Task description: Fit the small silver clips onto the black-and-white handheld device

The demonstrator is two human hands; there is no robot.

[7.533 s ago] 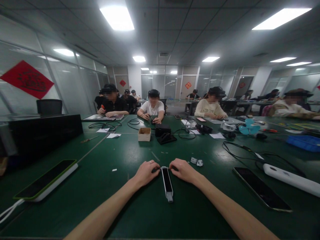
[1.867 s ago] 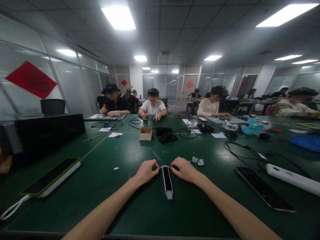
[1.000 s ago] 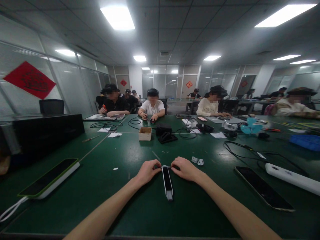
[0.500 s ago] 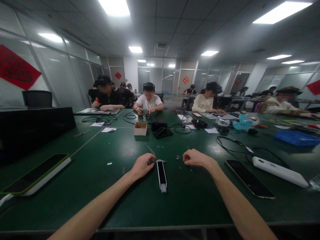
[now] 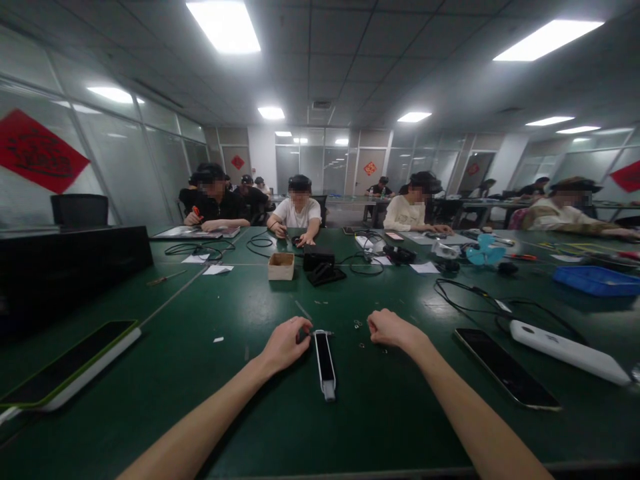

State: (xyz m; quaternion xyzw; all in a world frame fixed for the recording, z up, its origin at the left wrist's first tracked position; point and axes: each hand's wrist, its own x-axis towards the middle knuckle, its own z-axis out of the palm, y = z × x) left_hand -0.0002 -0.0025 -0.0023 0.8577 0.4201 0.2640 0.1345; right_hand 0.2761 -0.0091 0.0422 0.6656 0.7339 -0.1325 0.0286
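Note:
A narrow white device with a black face (image 5: 325, 363) lies lengthwise on the green table (image 5: 200, 373) in front of me. My left hand (image 5: 284, 343) rests at its far left end, fingers curled and pinched against the tip. My right hand (image 5: 393, 329) sits apart to the right of the device, fingers curled shut; what it holds, if anything, is hidden. A few tiny metal bits (image 5: 359, 326) lie on the table between the device and my right hand.
A phone (image 5: 505, 368) and a white power strip (image 5: 567, 343) with black cables lie at the right. A green-edged tablet (image 5: 65, 367) lies at the left, beside a black box (image 5: 75, 257). A small cardboard box (image 5: 281, 266) stands mid-table. Several people work at the far side.
My right hand has left the device's far end and moved right, covering the spot where small white parts lay. Tiny metal bits now show on the table. The left hand stays.

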